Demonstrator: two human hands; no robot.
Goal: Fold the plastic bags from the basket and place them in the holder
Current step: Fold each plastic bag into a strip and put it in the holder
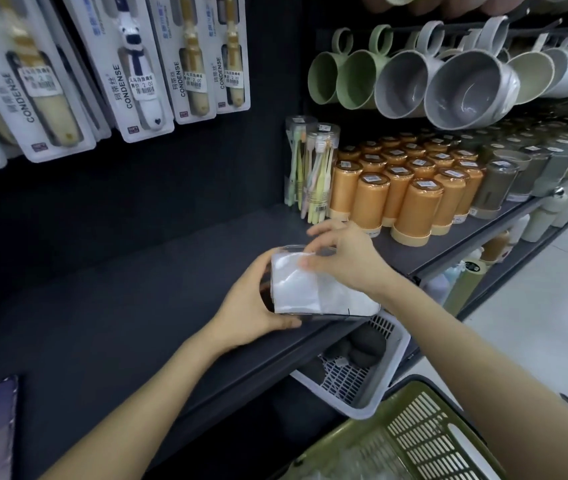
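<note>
Right hand: fingers bent, thumb and fingertips pinching top edge of folded white bag.
Left hand: fingers wrapped round clear holder, bag inside it.
Holder: on dark shelf, front edge.
Green basket: five o'clock from holder.
Orange canisters: one o'clock.

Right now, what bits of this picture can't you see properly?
Head view only.
1. Green basket: cut off by the bottom edge and crossed by the right arm, so the bags left cannot be counted.
2. Holder: its left end is covered by the left hand.
3. Right hand: blur hides whether it pinches or only presses the folded bag.
4. Dark lumps in the white basket: half under the shelf.
</note>
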